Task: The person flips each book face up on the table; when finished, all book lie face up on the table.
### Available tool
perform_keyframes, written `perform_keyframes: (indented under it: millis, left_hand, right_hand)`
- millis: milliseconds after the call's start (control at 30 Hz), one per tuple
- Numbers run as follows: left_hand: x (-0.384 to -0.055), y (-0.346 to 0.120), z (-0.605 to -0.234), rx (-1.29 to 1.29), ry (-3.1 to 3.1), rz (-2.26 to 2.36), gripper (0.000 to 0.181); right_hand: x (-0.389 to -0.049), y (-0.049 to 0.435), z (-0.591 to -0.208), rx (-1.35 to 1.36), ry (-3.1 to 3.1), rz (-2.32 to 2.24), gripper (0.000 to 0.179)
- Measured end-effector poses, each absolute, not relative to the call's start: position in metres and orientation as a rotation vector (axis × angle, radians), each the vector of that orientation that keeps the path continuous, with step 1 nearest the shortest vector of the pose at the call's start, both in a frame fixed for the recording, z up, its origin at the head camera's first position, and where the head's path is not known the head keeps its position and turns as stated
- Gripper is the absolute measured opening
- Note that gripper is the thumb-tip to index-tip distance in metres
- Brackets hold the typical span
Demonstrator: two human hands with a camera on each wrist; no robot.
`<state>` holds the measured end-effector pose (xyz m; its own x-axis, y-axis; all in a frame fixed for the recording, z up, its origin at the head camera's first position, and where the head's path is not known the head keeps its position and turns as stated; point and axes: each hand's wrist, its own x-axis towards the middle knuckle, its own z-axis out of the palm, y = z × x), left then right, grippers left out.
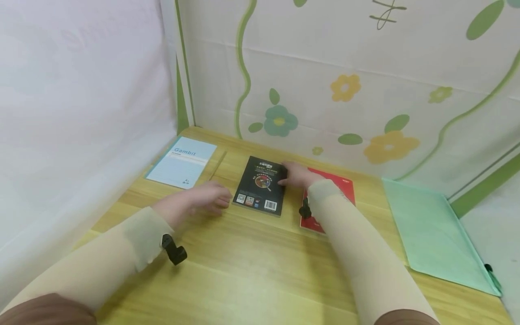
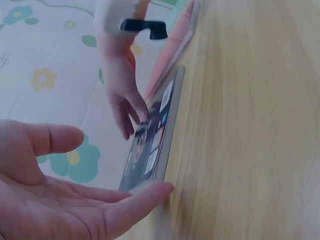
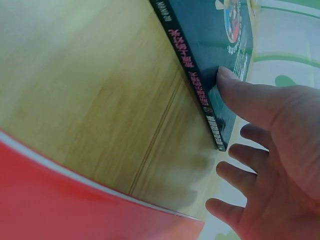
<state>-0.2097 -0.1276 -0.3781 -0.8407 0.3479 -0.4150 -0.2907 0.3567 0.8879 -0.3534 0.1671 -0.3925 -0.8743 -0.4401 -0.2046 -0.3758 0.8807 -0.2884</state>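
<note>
From where I stand, a black book (image 1: pixel 260 185) lies flat in the middle of the worktop (image 1: pixel 243 271), between the person's two hands. The right hand (image 1: pixel 298 174) is at its far right corner; the thumb lies over the cover and the other fingers are spread beyond the edge, but I cannot tell if the thumb presses. The left hand (image 1: pixel 207 197) is just beside the near left part of the book, its fingers loosely extended, thumb well apart from them, pinching nothing.

On the right there lies a flat pale green pouch (image 1: pixel 434 230); what is inside it, I cannot tell. At the far left is a light blue notebook (image 1: pixel 191 158), on which I can read "Gambit". The black book carries Chinese writing, square codes and a barcode (image 1: pixel 270 205), and on its spine there are pink characters. Partly under the right forearm lies a red book (image 1: pixel 344 184), with small white writing, too small to read.
</note>
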Motion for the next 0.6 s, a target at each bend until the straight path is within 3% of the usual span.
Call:
perform_keyframes:
  millis: [600]
  left_hand:
    - [-0.195, -0.112, -0.373, -0.17, 1.787, 1.914, 0.066]
  right_hand:
    - [-0.356, 0.166, -0.392, -0.595, 2.749, -0.391, 0.072]
